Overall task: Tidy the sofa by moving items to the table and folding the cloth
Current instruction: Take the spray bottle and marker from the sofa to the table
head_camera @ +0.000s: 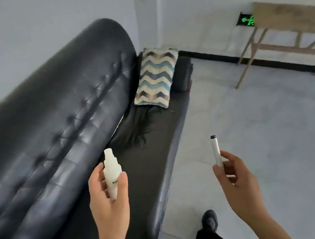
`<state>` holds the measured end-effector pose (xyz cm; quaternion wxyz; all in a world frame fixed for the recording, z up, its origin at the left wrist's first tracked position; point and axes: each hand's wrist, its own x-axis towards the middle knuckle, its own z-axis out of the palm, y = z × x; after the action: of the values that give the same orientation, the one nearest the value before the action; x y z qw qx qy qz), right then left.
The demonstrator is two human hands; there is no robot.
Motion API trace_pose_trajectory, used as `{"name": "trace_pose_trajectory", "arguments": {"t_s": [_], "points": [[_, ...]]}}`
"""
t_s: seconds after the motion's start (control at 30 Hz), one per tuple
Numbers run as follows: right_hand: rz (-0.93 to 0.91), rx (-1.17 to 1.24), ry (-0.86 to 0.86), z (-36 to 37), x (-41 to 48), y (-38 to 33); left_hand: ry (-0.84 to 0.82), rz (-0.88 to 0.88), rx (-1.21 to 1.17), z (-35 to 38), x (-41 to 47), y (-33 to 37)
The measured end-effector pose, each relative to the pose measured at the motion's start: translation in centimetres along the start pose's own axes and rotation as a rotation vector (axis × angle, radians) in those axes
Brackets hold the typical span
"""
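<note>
White bottle (pixel 112 171) gripped in left hand (pixel 107 200), marker (pixel 216 151) pinched in right hand (pixel 238 185), black leather sofa (pixel 47 116) w/ zigzag cushion (pixel 156 78)

Bottle (pixel 112 174): white plastic, stepped cap, black lettering on body, near upright, gripped in left hand (pixel 107 192) at 7 o'clock, above sofa seat.
Marker (pixel 216 152): white barrel, dark tip up, pinched in right hand (pixel 235 177) at 5 o'clock, above floor.
Sofa (pixel 47 116): black leather, tufted back, runs from 8 toward 12 o'clock.
Cloth (pixel 183 73): dark, bundled, at sofa's far end, 12 o'clock.
Counter (pixel 291 15): wooden, slanted legs, 2 o'clock, well apart from sofa.
</note>
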<state>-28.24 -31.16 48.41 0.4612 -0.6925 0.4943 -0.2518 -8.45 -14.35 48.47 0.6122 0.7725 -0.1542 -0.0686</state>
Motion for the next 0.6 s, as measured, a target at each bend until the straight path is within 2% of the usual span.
{"name": "trace_pose_trajectory", "arguments": {"t_s": [0.17,0.23,0.43,0.6], "points": [[0.118,0.154,0.333,-11.3,-0.2,4.8,-0.382,0.192,-0.046,12.5,-3.9,6.3],[0.165,0.198,0.423,-15.8,0.2,7.4,-0.475,0.239,-0.058,18.3,-6.5,8.7],[0.257,0.265,0.524,-29.2,3.7,14.8,-0.631,0.262,-0.102,34.7,-15.4,13.9],[0.257,0.259,0.543,-38.4,8.7,17.1,-0.706,0.252,-0.142,44.1,-19.2,17.9]]}}
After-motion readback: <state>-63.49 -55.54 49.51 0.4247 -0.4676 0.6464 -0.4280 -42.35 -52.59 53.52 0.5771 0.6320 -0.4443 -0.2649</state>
